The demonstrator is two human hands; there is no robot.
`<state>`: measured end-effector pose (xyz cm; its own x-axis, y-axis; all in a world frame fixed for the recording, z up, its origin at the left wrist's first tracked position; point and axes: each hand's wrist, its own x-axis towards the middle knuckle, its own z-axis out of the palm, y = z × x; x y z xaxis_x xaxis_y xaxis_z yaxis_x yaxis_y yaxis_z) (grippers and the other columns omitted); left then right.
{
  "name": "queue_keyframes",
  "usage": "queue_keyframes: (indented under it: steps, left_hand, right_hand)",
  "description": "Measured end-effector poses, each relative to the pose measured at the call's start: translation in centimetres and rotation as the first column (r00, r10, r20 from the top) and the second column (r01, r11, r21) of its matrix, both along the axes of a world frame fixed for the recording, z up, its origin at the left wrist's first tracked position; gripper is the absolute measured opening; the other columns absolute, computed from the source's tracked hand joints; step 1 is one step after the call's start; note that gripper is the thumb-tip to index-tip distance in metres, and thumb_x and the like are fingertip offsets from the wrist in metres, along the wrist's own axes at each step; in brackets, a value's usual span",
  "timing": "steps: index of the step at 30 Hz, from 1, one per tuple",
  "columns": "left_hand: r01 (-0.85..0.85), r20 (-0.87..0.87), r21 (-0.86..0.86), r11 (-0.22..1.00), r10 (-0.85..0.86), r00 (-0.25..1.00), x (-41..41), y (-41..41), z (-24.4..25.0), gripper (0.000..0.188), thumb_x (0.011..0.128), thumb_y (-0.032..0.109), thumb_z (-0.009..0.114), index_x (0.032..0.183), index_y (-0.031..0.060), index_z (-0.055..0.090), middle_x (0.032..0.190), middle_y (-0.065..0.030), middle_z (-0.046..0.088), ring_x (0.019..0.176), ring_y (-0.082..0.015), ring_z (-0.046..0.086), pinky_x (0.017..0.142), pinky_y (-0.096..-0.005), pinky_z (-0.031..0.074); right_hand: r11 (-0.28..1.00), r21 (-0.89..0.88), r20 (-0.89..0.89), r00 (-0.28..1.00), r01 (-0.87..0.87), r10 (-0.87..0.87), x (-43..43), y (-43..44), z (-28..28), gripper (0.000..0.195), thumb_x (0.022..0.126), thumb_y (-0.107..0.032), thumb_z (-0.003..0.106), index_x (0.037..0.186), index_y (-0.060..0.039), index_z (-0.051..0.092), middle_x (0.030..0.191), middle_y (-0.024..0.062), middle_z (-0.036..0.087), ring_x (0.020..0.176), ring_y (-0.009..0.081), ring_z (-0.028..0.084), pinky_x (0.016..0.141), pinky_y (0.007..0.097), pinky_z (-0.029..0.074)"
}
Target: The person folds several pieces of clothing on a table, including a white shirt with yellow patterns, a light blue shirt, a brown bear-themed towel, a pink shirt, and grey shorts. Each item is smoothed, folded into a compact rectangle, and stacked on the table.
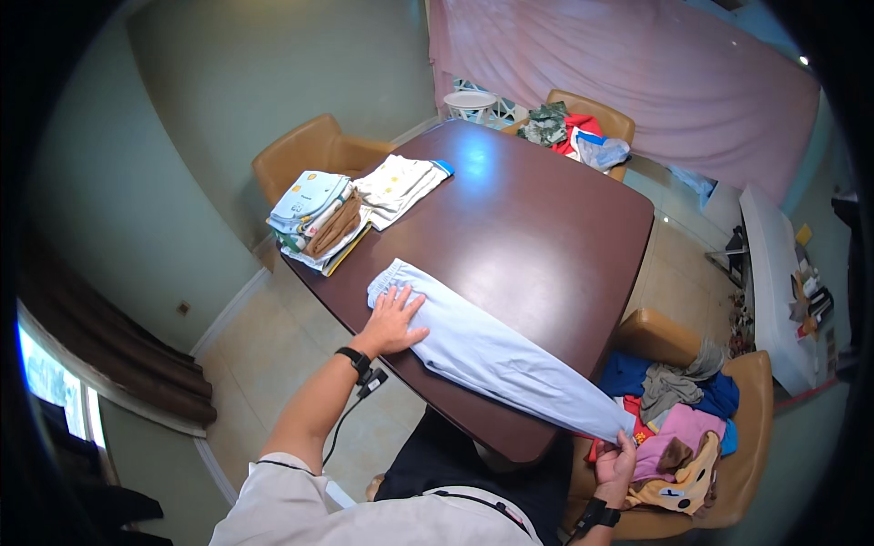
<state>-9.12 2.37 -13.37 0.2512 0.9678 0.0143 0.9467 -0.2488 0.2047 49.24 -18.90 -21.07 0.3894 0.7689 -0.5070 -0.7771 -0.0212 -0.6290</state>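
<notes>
A pair of light blue trousers [491,348], folded lengthwise into a long strip, lies across the near side of the dark brown table [560,225]. The leg end reaches past the table's right edge. My left hand [396,321] rests flat with spread fingers near the gathered elastic waistband [387,276]. At the other end, my right hand [616,461] pinches the hem between thumb and fingers. Both wrists wear black bands.
Stacked folded clothes [321,218] and white folded garments [403,188] lie at the table's left edge. Loose clothes are heaped on a tan chair [748,409] at right and another chair [601,109] behind. A white stool [470,100] stands beyond the table.
</notes>
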Motion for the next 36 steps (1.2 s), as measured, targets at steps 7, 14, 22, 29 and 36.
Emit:
queue_keyframes:
  steps: [7, 14, 22, 29, 36]
  left_hand:
    - [0.033, 0.023, 0.074, 0.997, -0.035, 0.999, 2.2, 1.8, 1.0, 0.076, 0.099, 0.047, 0.071, 0.162, 0.0097, 0.053, 0.173, -0.0276, 0.042, 0.16, -0.0532, 0.035, 0.128, -0.0718, 0.025]
    - [0.149, -0.011, 0.133, 0.98, -0.149, 0.989, 7.9, -3.4, -0.7, 0.083, 0.106, 0.066, 0.056, 0.171, 0.0157, 0.045, 0.179, -0.0244, 0.034, 0.166, -0.048, 0.027, 0.132, -0.0703, 0.015]
    - [0.13, 0.008, 0.131, 0.983, -0.133, 0.991, 7.7, -3.4, -0.8, 0.081, 0.104, 0.066, 0.058, 0.17, 0.0207, 0.048, 0.18, -0.0223, 0.034, 0.166, -0.0469, 0.028, 0.132, -0.0709, 0.016]
    - [0.106, 0.036, 0.158, 0.982, -0.113, 0.993, 7.4, -3.9, -0.9, 0.082, 0.102, 0.068, 0.059, 0.169, 0.0214, 0.05, 0.179, -0.0214, 0.037, 0.166, -0.0466, 0.029, 0.132, -0.0708, 0.017]
    - [0.07, 0.232, 0.204, 0.976, -0.118, 0.966, 7.6, -4.1, -0.4, 0.082, 0.102, 0.063, 0.062, 0.163, 0.0093, 0.055, 0.174, -0.0219, 0.045, 0.165, -0.0427, 0.034, 0.135, -0.0626, 0.019]
  right_hand:
    - [0.98, -0.025, 0.075, 0.977, -0.198, 0.199, -3.4, 0.0, 2.6, 0.031, 0.103, -0.013, 0.072, 0.133, -0.0134, 0.066, 0.115, 0.0048, 0.078, 0.09, 0.0244, 0.078, 0.067, 0.0389, 0.064]
    - [0.993, -0.077, 0.07, 0.993, -0.088, 0.093, -1.3, -0.7, 0.7, 0.032, 0.102, -0.016, 0.073, 0.133, -0.0127, 0.065, 0.115, 0.0058, 0.078, 0.09, 0.0255, 0.078, 0.069, 0.039, 0.061]
    - [0.999, -0.046, 0.062, 0.998, -0.023, 0.026, -2.3, 0.0, 2.8, 0.031, 0.102, -0.016, 0.074, 0.133, -0.0147, 0.065, 0.116, 0.0056, 0.079, 0.088, 0.025, 0.078, 0.067, 0.0387, 0.061]
    - [0.987, 0.113, 0.19, 0.977, -0.117, 0.094, -4.2, 2.5, 9.3, 0.03, 0.104, -0.014, 0.071, 0.133, -0.0134, 0.064, 0.118, 0.0078, 0.078, 0.093, 0.0251, 0.077, 0.073, 0.0413, 0.062]
    - [0.896, 0.274, 0.472, 0.86, -0.35, 0.192, -10.4, 9.9, 16.3, 0.025, 0.104, -0.009, 0.07, 0.128, -0.0056, 0.061, 0.11, 0.0078, 0.075, 0.089, 0.0205, 0.075, 0.072, 0.037, 0.065]
